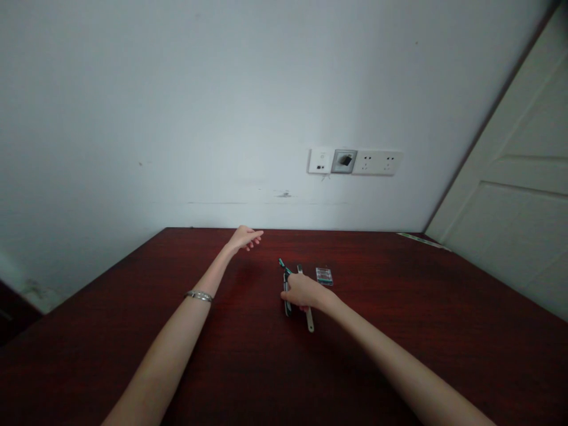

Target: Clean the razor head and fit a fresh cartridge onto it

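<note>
My right hand (302, 290) is closed around a slim teal-and-black, razor-like tool (284, 266), low over the dark red table. Its angled upper end pokes out past my fingers, and a pale-and-dark length shows below my thumb. My palm hides the middle. Beneath the same hand lies a narrow light-coloured strip (310, 321) with a small hole at its near end and a dark far end; its centre is covered. Just right of it sits a small clear case (324, 276) with teal along one edge. My left hand (247, 238) hovers farther back, empty, fingers loosely apart.
The dark red wooden table (213, 378) runs up to a pale wall with sockets (377, 163) and a black plug (346, 160). A pale door (519, 195) stands at the right. A thin light strip (423, 241) lies along the table's far right edge.
</note>
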The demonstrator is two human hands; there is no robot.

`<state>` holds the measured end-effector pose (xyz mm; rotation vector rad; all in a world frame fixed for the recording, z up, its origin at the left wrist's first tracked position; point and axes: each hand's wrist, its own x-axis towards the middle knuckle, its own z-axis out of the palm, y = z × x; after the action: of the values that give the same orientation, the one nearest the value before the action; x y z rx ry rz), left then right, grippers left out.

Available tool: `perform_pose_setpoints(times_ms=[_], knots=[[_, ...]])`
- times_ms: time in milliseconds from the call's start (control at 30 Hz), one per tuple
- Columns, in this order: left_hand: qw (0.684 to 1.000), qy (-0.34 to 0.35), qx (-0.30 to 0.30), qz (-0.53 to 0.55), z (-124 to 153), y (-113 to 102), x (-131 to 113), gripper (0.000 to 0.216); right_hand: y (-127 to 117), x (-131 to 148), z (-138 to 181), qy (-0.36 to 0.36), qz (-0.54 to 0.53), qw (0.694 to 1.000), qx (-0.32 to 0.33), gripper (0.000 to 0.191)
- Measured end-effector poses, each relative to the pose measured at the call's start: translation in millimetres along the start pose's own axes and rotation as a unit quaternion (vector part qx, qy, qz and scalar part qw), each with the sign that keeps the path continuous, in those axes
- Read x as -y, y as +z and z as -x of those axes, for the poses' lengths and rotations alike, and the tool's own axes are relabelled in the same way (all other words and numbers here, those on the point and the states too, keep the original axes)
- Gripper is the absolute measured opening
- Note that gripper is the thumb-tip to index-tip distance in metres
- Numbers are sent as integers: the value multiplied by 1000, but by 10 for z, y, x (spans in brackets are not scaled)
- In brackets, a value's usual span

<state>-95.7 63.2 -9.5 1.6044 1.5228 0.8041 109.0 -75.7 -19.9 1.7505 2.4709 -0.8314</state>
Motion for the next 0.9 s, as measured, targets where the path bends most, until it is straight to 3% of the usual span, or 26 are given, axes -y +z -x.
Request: perform_pose_setpoints(times_ms=[167,300,433,467,567,733,900], knots=[[1000,8,7,-6,1,1,13,38,4,16,10,5,-14,1000,7,21],[999,28,19,-13,8,3,29,38,-106,-57,40,-3,-32,999,-22,25],[988,99,99,-68,42,24,36,35,-421,-397,106,-45,-78,995,-46,19],[982,110,122,-89,52,37,34,33,-505,-519,121,-73,-65,992,-81,18],[970,115,165,-139,76,97,23,26,-676,-900,140,-118,-23,981,-154,38],[955,116,191,-193,88,254,7,27,-632,-1316,52,-100,-47,991,-74,70],[948,118,199,-218,95,380,0,31,-538,-1353,-19,-78,-22,996,-27,89]])
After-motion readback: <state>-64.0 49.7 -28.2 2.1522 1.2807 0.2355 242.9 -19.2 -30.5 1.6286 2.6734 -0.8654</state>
